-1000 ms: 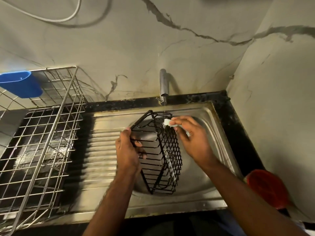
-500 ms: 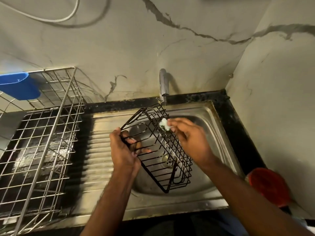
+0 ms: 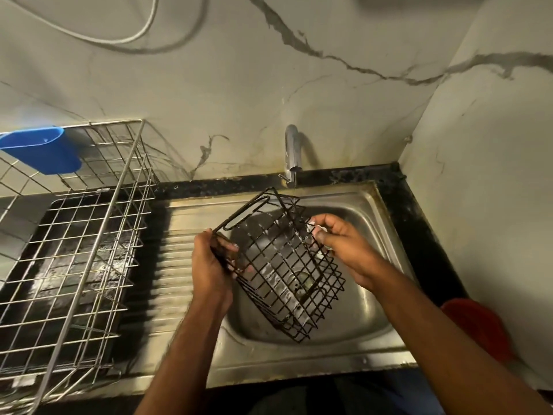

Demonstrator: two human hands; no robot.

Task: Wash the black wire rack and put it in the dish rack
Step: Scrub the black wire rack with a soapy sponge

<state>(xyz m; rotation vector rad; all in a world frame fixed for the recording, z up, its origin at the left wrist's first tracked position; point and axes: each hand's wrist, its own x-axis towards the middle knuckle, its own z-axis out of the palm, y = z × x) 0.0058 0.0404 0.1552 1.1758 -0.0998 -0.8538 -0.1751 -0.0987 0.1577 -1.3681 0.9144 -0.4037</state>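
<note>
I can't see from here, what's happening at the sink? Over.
Left hand grips black wire rack. Right hand pinches pale scrubber on it, under faucet. Dish rack open, nothing blocking.

Single head-worn view, wide-angle, looking forward and steeply down from above the sink (image 3: 374,333). Close range: both forearms enter from the bottom edge. Frame takes in the worktop (image 3: 419,223) corner, the tap (image 3: 291,151) at centre, marbled wall (image 3: 239,85) bending at the edges.
</note>
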